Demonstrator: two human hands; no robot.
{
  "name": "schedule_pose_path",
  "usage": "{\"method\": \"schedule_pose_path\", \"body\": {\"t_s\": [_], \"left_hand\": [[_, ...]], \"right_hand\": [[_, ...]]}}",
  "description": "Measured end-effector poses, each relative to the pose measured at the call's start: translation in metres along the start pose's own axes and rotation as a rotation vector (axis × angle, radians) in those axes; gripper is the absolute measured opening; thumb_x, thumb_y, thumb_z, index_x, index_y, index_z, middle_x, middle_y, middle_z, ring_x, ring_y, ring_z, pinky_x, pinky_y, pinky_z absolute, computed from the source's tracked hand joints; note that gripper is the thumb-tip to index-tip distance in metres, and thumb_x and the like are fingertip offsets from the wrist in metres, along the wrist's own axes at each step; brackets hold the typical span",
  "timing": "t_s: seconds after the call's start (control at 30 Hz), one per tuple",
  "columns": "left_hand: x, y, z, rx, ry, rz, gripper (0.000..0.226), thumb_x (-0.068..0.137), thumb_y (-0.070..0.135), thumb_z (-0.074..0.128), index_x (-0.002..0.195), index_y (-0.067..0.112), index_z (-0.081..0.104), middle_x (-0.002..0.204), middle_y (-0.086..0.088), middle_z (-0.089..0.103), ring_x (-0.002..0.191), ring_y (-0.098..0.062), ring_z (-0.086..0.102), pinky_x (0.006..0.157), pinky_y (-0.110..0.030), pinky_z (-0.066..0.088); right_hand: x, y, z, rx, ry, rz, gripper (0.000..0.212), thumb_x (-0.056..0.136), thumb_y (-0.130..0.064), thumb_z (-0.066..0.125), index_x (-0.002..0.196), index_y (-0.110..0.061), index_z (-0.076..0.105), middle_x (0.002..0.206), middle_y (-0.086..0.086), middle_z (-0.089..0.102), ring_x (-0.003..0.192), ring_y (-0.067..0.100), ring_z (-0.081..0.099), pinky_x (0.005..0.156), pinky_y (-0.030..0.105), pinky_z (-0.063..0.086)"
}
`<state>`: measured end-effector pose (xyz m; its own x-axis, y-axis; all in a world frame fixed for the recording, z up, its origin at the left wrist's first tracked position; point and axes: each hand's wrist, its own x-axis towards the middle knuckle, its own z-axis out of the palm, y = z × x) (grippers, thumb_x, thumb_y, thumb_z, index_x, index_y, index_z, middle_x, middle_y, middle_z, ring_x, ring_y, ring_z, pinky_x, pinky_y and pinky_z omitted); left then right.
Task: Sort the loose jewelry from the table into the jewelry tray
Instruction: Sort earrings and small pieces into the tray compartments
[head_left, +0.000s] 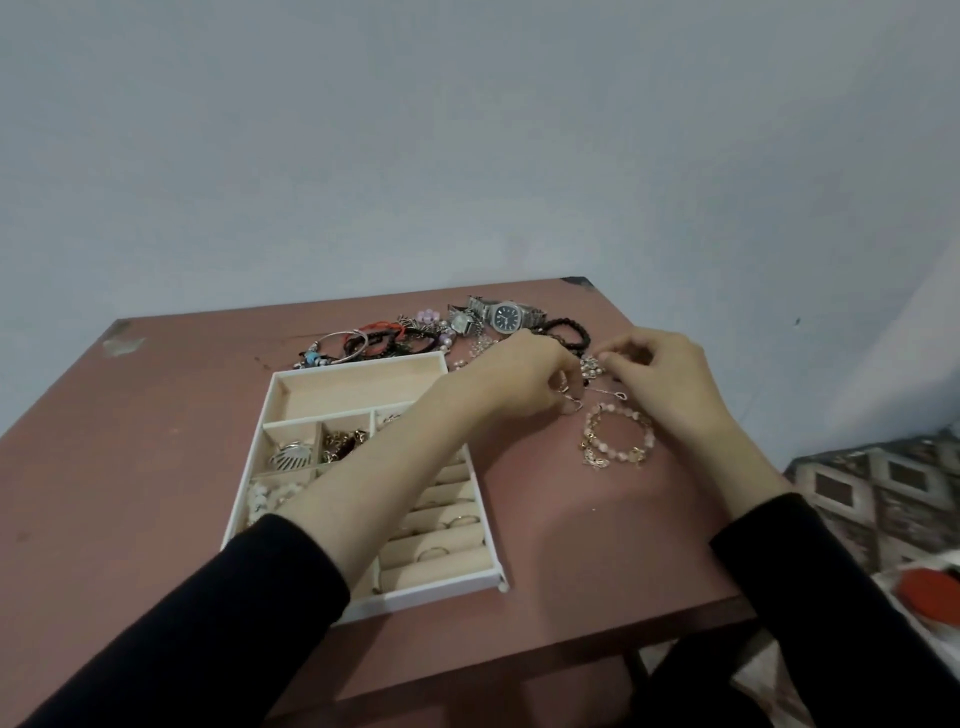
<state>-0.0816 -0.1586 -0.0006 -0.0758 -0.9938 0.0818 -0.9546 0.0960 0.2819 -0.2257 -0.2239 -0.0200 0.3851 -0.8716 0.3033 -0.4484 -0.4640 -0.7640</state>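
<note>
A white jewelry tray (358, 364) with beige compartments lies on the reddish table; it holds rings in its roll slots, a shell-shaped piece (292, 456) and white beads. My left forearm crosses over the tray. My left hand (519, 379) pinches a small silver ring or clasp (571, 405) just right of the tray. My right hand (660, 374) pinches a sparkly crystal piece (591, 367) on a thin chain. A pink beaded bracelet (618, 439) lies in front of both hands. Loose watches (506, 314), black bead bracelets (569, 332) and bangles (348, 345) lie behind the tray.
The table (156, 441) ends at a grey wall behind and at its front edge near my sleeves. A patterned fabric surface (883, 488) sits to the right, with a red item (930, 592) on white cloth.
</note>
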Motion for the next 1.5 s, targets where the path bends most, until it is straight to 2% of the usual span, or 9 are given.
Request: {"method": "schedule_pose_path", "body": {"t_s": [0.23, 0.43, 0.63, 0.8, 0.93, 1.03, 1.2, 1.37, 1.5], "left_hand": [[0.008, 0.003, -0.005, 0.000, -0.081, -0.050, 0.019, 0.079, 0.026, 0.071, 0.094, 0.015, 0.069, 0.095, -0.001, 0.065, 0.083, -0.010, 0.051, 0.070, -0.020, 0.035], [0.000, 0.004, -0.002, -0.092, 0.005, -0.048, 0.012, 0.076, 0.017, 0.073, 0.085, 0.013, 0.065, 0.078, 0.005, 0.057, 0.074, -0.009, 0.049, 0.054, -0.014, 0.034], [-0.014, -0.005, -0.008, -0.245, 0.120, -0.115, 0.015, 0.076, 0.017, 0.074, 0.083, 0.018, 0.061, 0.066, 0.013, 0.053, 0.061, -0.003, 0.049, 0.059, -0.014, 0.036], [-0.027, -0.009, -0.015, -0.264, 0.129, -0.113, 0.010, 0.078, 0.012, 0.072, 0.086, 0.011, 0.066, 0.064, 0.014, 0.053, 0.056, 0.004, 0.047, 0.058, -0.009, 0.036], [-0.033, -0.012, -0.016, -0.258, 0.134, -0.126, 0.010, 0.079, 0.013, 0.071, 0.088, 0.010, 0.066, 0.066, 0.013, 0.054, 0.060, 0.003, 0.048, 0.060, -0.012, 0.038], [-0.038, -0.016, -0.018, -0.273, 0.146, -0.135, 0.009, 0.079, 0.015, 0.072, 0.085, 0.013, 0.065, 0.067, 0.011, 0.055, 0.060, 0.000, 0.048, 0.060, -0.015, 0.039], [-0.051, -0.023, -0.027, -0.335, 0.207, -0.157, 0.007, 0.080, 0.015, 0.070, 0.079, 0.019, 0.064, 0.067, 0.009, 0.059, 0.055, 0.002, 0.051, 0.051, -0.004, 0.037], [-0.072, -0.031, -0.039, -0.378, 0.297, -0.188, 0.003, 0.080, 0.023, 0.070, 0.080, 0.024, 0.067, 0.066, 0.013, 0.060, 0.053, 0.008, 0.050, 0.053, -0.005, 0.035], [-0.096, -0.039, -0.048, -0.441, 0.326, -0.260, 0.006, 0.080, 0.027, 0.070, 0.075, 0.028, 0.066, 0.060, 0.015, 0.059, 0.052, 0.007, 0.049, 0.054, -0.009, 0.036]], "right_hand": [[0.000, -0.001, 0.000, 0.015, 0.008, 0.001, 0.013, 0.082, -0.014, 0.062, 0.089, -0.014, 0.074, 0.080, 0.005, 0.070, 0.081, 0.020, 0.065, 0.082, 0.032, 0.050], [0.000, 0.002, 0.001, -0.050, -0.029, -0.030, 0.013, 0.082, -0.014, 0.061, 0.086, -0.020, 0.071, 0.072, -0.004, 0.063, 0.067, 0.007, 0.055, 0.060, 0.019, 0.042], [0.004, -0.001, 0.000, -0.301, -0.143, -0.056, 0.019, 0.078, -0.026, 0.067, 0.063, -0.032, 0.057, 0.069, -0.009, 0.058, 0.080, 0.018, 0.059, 0.072, 0.033, 0.047], [0.008, -0.007, 0.005, -0.435, -0.182, -0.036, 0.016, 0.076, -0.039, 0.069, 0.071, -0.025, 0.063, 0.065, -0.009, 0.055, 0.081, 0.018, 0.057, 0.064, 0.027, 0.037], [0.011, -0.011, 0.006, -0.391, -0.221, -0.027, 0.014, 0.078, -0.026, 0.070, 0.067, -0.020, 0.065, 0.055, -0.012, 0.054, 0.068, 0.014, 0.057, 0.056, 0.025, 0.041], [0.012, -0.010, 0.006, -0.235, -0.226, 0.015, 0.013, 0.075, -0.022, 0.075, 0.065, -0.015, 0.069, 0.059, -0.008, 0.061, 0.066, 0.013, 0.059, 0.066, 0.030, 0.049], [0.012, -0.026, -0.003, -0.012, -0.167, -0.010, 0.008, 0.079, -0.020, 0.071, 0.075, -0.012, 0.070, 0.050, -0.010, 0.056, 0.041, -0.006, 0.047, 0.043, 0.006, 0.033], [0.008, -0.053, -0.007, 0.163, -0.173, -0.070, 0.008, 0.077, -0.021, 0.073, 0.078, -0.014, 0.071, 0.075, 0.007, 0.070, 0.067, 0.013, 0.062, 0.071, 0.032, 0.049], [-0.003, -0.076, -0.002, 0.269, -0.197, -0.120, 0.010, 0.080, -0.021, 0.072, 0.084, -0.012, 0.070, 0.074, 0.002, 0.070, 0.057, 0.001, 0.058, 0.063, 0.023, 0.048]]}}
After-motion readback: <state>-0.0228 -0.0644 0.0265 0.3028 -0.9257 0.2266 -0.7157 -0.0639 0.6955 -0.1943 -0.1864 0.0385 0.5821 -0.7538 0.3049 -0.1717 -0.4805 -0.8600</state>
